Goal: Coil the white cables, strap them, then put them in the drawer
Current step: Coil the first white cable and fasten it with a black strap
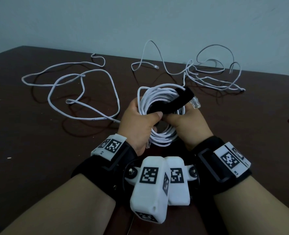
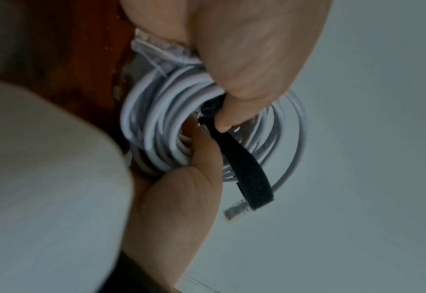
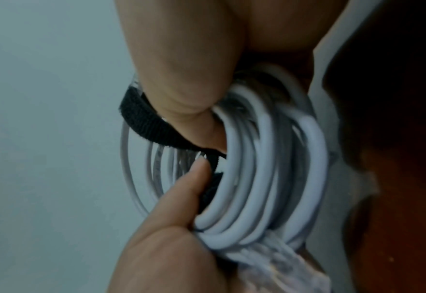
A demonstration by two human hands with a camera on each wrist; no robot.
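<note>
A coiled white cable (image 1: 163,140) is held upright above the dark brown table (image 1: 30,150), between both hands. A black strap (image 1: 174,103) runs across the coil's opening. My left hand (image 1: 140,119) grips the coil's left side, its thumb on the strap. My right hand (image 1: 186,119) pinches the strap against the right side. In the left wrist view the strap's free end (image 2: 252,182) hangs past a clear plug (image 2: 234,212). In the right wrist view a right-hand digit presses the strap (image 3: 144,123) onto the coil (image 3: 257,178). No drawer is in view.
A loose white cable (image 1: 98,70) sprawls in wide loops over the table's left half. Another loose white cable (image 1: 208,80) lies tangled at the back right, with a plug (image 1: 156,66) near the far edge. A pale wall stands behind the table.
</note>
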